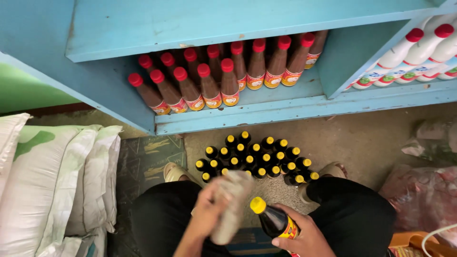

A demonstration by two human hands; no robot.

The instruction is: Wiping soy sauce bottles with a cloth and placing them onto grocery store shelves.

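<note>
Right hand [304, 235] clenched round the body of a dark yellow-capped bottle [275, 220] at 6 o'clock, left hand [209, 204] gripping a blurred grey cloth [233, 202] beside it; bottle looks heavy, stiff, slippery, probably breakable, best held mid-body.

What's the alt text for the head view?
Seen from above, a crouching person's right hand holds a dark yellow-capped bottle while the left hand holds a blurred grey cloth. Ahead, more yellow-capped bottles stand on the floor below a blue shelf of red-capped brown bottles.
</note>
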